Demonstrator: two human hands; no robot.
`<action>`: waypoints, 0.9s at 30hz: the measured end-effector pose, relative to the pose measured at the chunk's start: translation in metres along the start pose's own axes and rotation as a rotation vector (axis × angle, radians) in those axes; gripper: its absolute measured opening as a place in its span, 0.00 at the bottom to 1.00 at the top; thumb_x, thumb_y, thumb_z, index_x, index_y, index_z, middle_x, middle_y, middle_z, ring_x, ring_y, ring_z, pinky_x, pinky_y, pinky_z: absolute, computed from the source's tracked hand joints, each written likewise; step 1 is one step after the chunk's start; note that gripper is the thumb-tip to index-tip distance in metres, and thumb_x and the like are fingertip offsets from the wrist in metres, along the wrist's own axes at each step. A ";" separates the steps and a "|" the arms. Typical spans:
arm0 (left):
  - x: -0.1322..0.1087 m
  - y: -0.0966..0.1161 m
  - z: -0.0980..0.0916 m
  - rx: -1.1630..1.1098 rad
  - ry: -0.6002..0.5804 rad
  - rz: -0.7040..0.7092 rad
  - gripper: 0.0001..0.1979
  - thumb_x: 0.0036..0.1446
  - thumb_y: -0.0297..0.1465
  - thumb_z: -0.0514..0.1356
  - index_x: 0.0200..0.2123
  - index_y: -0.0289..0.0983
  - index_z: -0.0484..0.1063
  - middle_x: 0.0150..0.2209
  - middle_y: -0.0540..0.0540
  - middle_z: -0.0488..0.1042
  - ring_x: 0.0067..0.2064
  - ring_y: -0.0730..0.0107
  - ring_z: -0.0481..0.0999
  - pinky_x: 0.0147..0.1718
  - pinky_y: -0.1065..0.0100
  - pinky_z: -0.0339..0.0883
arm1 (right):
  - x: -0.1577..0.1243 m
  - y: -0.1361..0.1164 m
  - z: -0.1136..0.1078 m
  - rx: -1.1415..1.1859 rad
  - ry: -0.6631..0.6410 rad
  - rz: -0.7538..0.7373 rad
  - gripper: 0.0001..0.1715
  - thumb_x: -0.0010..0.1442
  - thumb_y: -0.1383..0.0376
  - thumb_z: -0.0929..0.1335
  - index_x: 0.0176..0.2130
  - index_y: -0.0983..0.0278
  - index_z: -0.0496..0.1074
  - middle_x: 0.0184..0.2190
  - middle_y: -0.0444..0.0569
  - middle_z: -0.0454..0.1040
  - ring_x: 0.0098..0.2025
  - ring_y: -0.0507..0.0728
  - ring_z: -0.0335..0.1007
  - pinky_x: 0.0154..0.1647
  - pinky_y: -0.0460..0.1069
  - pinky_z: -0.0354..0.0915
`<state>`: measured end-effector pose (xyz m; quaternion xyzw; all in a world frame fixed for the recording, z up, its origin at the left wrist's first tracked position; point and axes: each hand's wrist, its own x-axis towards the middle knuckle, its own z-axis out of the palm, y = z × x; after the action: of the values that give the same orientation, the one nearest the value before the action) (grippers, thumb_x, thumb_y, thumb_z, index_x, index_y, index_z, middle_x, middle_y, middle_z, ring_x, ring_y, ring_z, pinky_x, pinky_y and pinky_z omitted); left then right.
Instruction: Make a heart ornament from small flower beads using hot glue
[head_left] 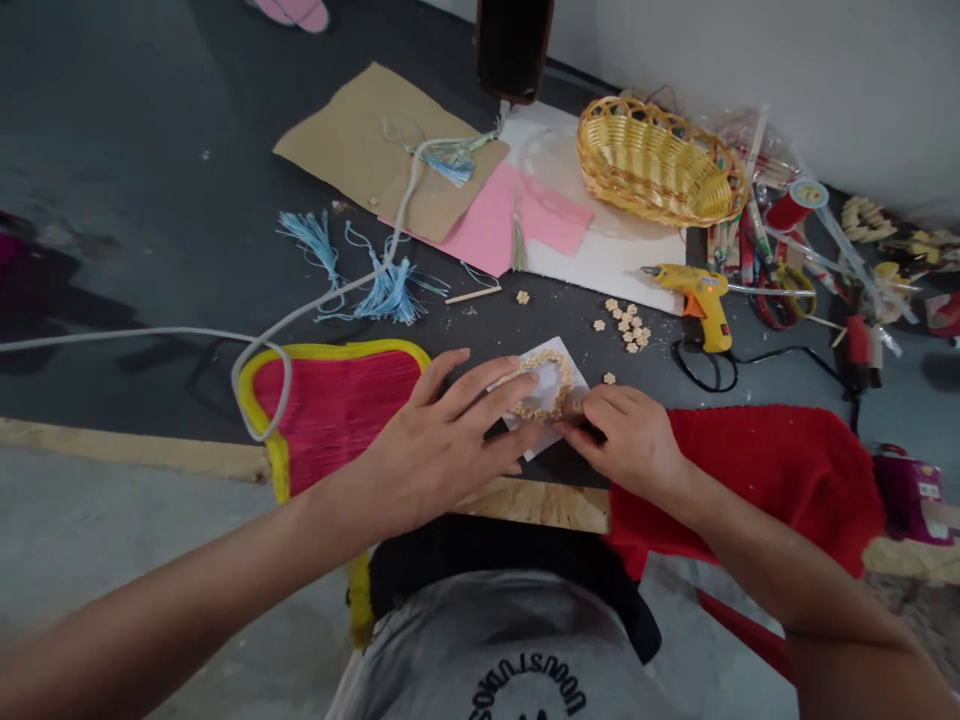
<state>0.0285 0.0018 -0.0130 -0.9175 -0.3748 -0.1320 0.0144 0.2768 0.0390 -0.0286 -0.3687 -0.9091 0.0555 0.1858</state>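
Observation:
A ring of small flower-shaped wooden pieces (561,386) lies on a square of white paper (541,448) near the table's front edge. My left hand (457,430) is open, fingers spread, with its fingertips over the ring's left side and the paper. At the lower right of the ring, my right hand (626,430) is closed in a pinch; what sits between its fingertips is too small and hidden to make out. Loose wooden flowers (630,328) lie in a small group beyond my right hand.
A yellow glue gun (701,300) lies at right, its black cord (795,350) trailing. Behind stand a wicker basket (652,165) and an upright phone (514,45). Blue tassels (394,290), a white cable (337,290), a pink mat (337,405) and red cloth (772,470) surround the work.

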 end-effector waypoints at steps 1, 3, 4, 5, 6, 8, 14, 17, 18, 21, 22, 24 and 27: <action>0.001 -0.002 -0.001 -0.014 -0.011 0.014 0.25 0.57 0.40 0.67 0.57 0.50 0.69 0.62 0.42 0.67 0.64 0.49 0.63 0.63 0.42 0.54 | 0.000 -0.001 0.000 0.005 -0.006 0.002 0.12 0.65 0.61 0.67 0.30 0.62 0.70 0.28 0.46 0.77 0.30 0.54 0.70 0.33 0.49 0.62; 0.003 -0.006 0.000 -0.032 -0.036 0.043 0.29 0.54 0.44 0.69 0.58 0.52 0.68 0.62 0.42 0.66 0.65 0.48 0.63 0.64 0.42 0.52 | 0.000 -0.002 0.000 0.012 -0.022 0.009 0.12 0.65 0.62 0.66 0.30 0.62 0.71 0.29 0.46 0.77 0.31 0.54 0.71 0.34 0.49 0.62; 0.004 -0.008 0.002 -0.033 -0.046 0.053 0.30 0.53 0.46 0.69 0.58 0.53 0.68 0.63 0.43 0.66 0.65 0.49 0.63 0.64 0.41 0.50 | 0.001 -0.003 0.001 0.014 -0.026 0.014 0.12 0.66 0.63 0.66 0.30 0.62 0.71 0.29 0.46 0.77 0.31 0.54 0.72 0.34 0.49 0.63; 0.004 -0.009 0.004 -0.029 -0.050 0.058 0.30 0.52 0.47 0.69 0.58 0.53 0.68 0.63 0.43 0.66 0.65 0.49 0.63 0.65 0.41 0.49 | 0.001 -0.003 0.001 0.017 -0.028 0.018 0.12 0.66 0.63 0.66 0.30 0.63 0.71 0.29 0.47 0.77 0.31 0.54 0.72 0.34 0.49 0.63; 0.003 -0.009 0.006 -0.023 -0.051 0.060 0.30 0.51 0.48 0.69 0.57 0.53 0.68 0.63 0.43 0.66 0.65 0.49 0.63 0.66 0.41 0.47 | 0.001 -0.003 0.001 0.021 -0.027 0.021 0.12 0.66 0.63 0.66 0.30 0.63 0.71 0.29 0.47 0.77 0.31 0.54 0.72 0.34 0.50 0.63; 0.003 -0.010 0.011 -0.012 -0.047 0.058 0.31 0.51 0.49 0.69 0.57 0.53 0.68 0.64 0.44 0.66 0.66 0.50 0.62 0.67 0.41 0.44 | 0.002 -0.003 0.001 0.028 -0.022 0.027 0.13 0.66 0.62 0.66 0.30 0.63 0.72 0.29 0.47 0.78 0.31 0.55 0.73 0.33 0.50 0.63; 0.004 -0.008 0.013 0.010 -0.026 0.056 0.28 0.51 0.49 0.69 0.55 0.53 0.70 0.63 0.45 0.66 0.65 0.52 0.63 0.68 0.42 0.39 | 0.002 -0.002 0.002 0.029 -0.025 0.025 0.15 0.67 0.61 0.66 0.29 0.63 0.71 0.28 0.46 0.77 0.31 0.54 0.73 0.33 0.50 0.62; 0.004 -0.009 0.011 0.012 -0.033 0.063 0.26 0.54 0.48 0.67 0.56 0.54 0.70 0.64 0.46 0.66 0.66 0.54 0.61 0.68 0.42 0.39 | 0.002 -0.002 0.002 0.032 -0.026 0.017 0.15 0.67 0.61 0.66 0.29 0.63 0.71 0.28 0.46 0.77 0.31 0.53 0.72 0.33 0.49 0.62; 0.004 -0.009 0.011 0.009 -0.028 0.069 0.25 0.56 0.48 0.66 0.56 0.54 0.70 0.64 0.47 0.66 0.66 0.54 0.61 0.68 0.42 0.40 | 0.002 -0.001 0.002 0.031 -0.027 0.013 0.15 0.67 0.61 0.66 0.29 0.63 0.71 0.28 0.47 0.77 0.31 0.54 0.72 0.33 0.49 0.61; 0.002 -0.010 0.012 -0.009 0.008 0.080 0.21 0.58 0.46 0.65 0.55 0.54 0.71 0.63 0.47 0.67 0.66 0.54 0.62 0.67 0.43 0.42 | 0.002 0.000 0.001 0.031 -0.029 0.001 0.14 0.66 0.62 0.66 0.29 0.63 0.71 0.28 0.47 0.76 0.31 0.54 0.72 0.33 0.49 0.62; 0.002 -0.011 0.012 -0.018 0.028 0.079 0.20 0.59 0.44 0.65 0.54 0.54 0.71 0.62 0.48 0.68 0.65 0.54 0.62 0.67 0.43 0.43 | 0.002 0.000 0.001 0.032 -0.031 -0.003 0.14 0.66 0.62 0.66 0.29 0.63 0.71 0.28 0.47 0.77 0.31 0.54 0.72 0.33 0.49 0.62; 0.002 -0.011 0.011 -0.050 0.067 0.060 0.17 0.61 0.37 0.64 0.53 0.54 0.71 0.58 0.50 0.71 0.64 0.57 0.64 0.67 0.45 0.45 | 0.002 0.001 0.001 0.033 -0.035 -0.006 0.13 0.66 0.62 0.66 0.30 0.63 0.72 0.29 0.47 0.78 0.32 0.54 0.72 0.34 0.49 0.62; 0.006 -0.010 0.007 -0.126 0.104 -0.042 0.13 0.61 0.29 0.63 0.47 0.52 0.74 0.53 0.51 0.74 0.63 0.59 0.64 0.66 0.48 0.48 | 0.001 0.002 0.002 0.022 -0.035 -0.011 0.12 0.66 0.62 0.66 0.31 0.63 0.72 0.30 0.48 0.78 0.32 0.54 0.72 0.34 0.49 0.62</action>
<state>0.0271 0.0136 -0.0190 -0.9005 -0.3835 -0.2030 -0.0270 0.2763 0.0411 -0.0309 -0.3604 -0.9136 0.0710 0.1744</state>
